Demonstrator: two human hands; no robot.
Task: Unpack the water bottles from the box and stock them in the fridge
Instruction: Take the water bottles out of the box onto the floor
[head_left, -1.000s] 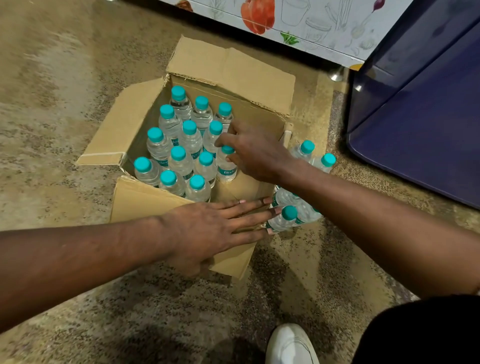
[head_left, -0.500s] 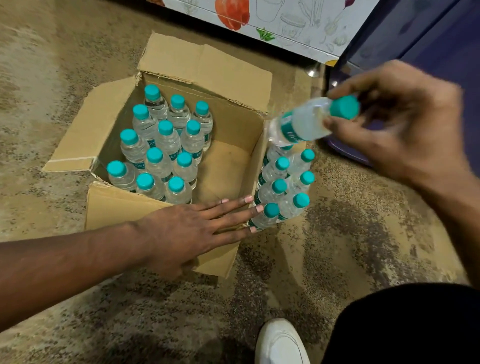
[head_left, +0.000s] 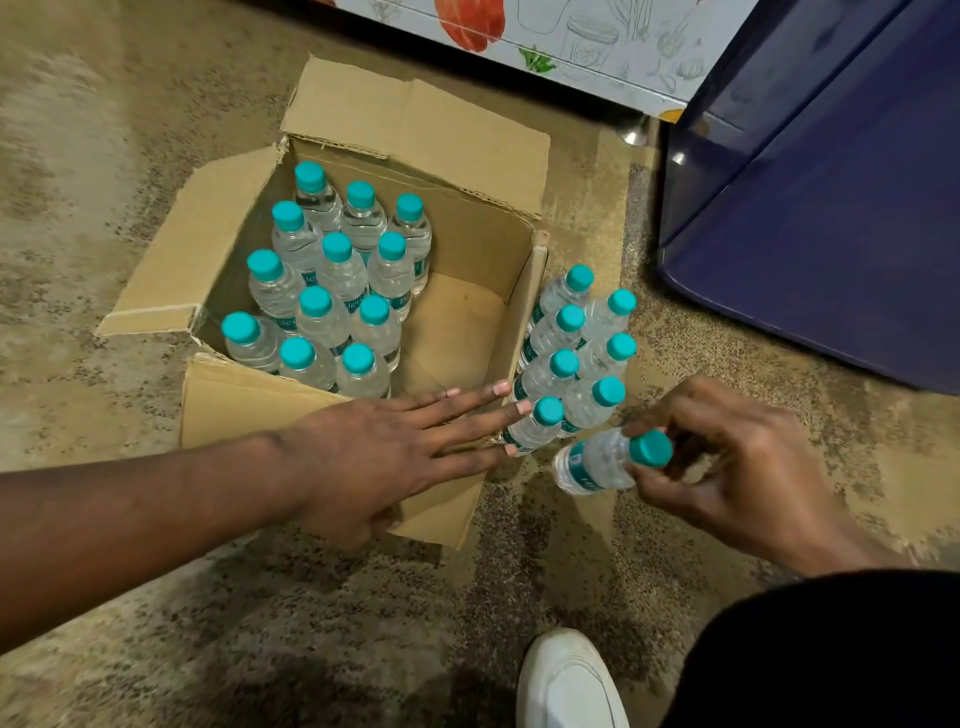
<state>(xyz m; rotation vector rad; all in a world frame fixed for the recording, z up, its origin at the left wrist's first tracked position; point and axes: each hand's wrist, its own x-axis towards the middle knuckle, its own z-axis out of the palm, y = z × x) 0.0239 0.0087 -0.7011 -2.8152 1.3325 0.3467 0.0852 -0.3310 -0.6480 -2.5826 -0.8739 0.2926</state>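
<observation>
At the near edge, a white shoe (head_left: 569, 680) and dark clothing (head_left: 831, 654) show above a speckled brown floor (head_left: 156, 649). The left hand (head_left: 363, 457) lies flat on the near wall of an open cardboard box (head_left: 415, 130), fingers straight and slightly spread, their tips reaching the box's near right corner. To its right, the right hand (head_left: 737, 478) pinches a small water bottle (head_left: 592, 465) by its teal cap between thumb and curled fingers; the bottle tilts low over the floor, just beside a cluster of seven bottles (head_left: 545, 379). These stand upright on the floor against the box's right wall. Inside the box, twelve boxed bottles (head_left: 337, 275) with teal caps stand packed along the left side, leaving bare cardboard on the right. Beyond, a dark blue fridge (head_left: 831, 234) stands at the right, and a white panel (head_left: 597, 47) printed with vegetables runs along the top.
</observation>
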